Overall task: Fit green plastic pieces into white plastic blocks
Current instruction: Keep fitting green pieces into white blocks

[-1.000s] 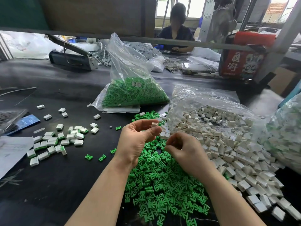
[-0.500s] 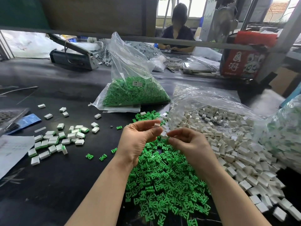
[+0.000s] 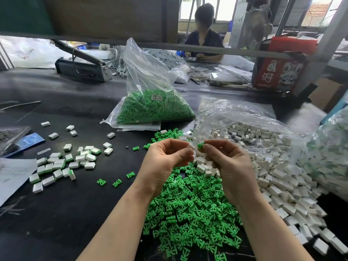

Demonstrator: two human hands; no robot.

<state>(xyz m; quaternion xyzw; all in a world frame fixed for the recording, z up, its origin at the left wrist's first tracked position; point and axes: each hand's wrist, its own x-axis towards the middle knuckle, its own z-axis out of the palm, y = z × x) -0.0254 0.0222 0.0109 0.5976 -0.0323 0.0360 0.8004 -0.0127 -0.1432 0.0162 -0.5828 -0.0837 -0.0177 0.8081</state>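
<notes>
Left hand (image 3: 167, 157) pinches white block (image 3: 191, 147); right hand (image 3: 227, 161) pinches green piece (image 3: 201, 145), just beside block, over loose green pile (image 3: 188, 210). Clear bag (image 3: 150, 102) holds green pieces. Open bag (image 3: 235, 113) spills white blocks (image 3: 278, 178). Finished blocks (image 3: 62, 162) scattered left on table (image 3: 56, 213).
</notes>
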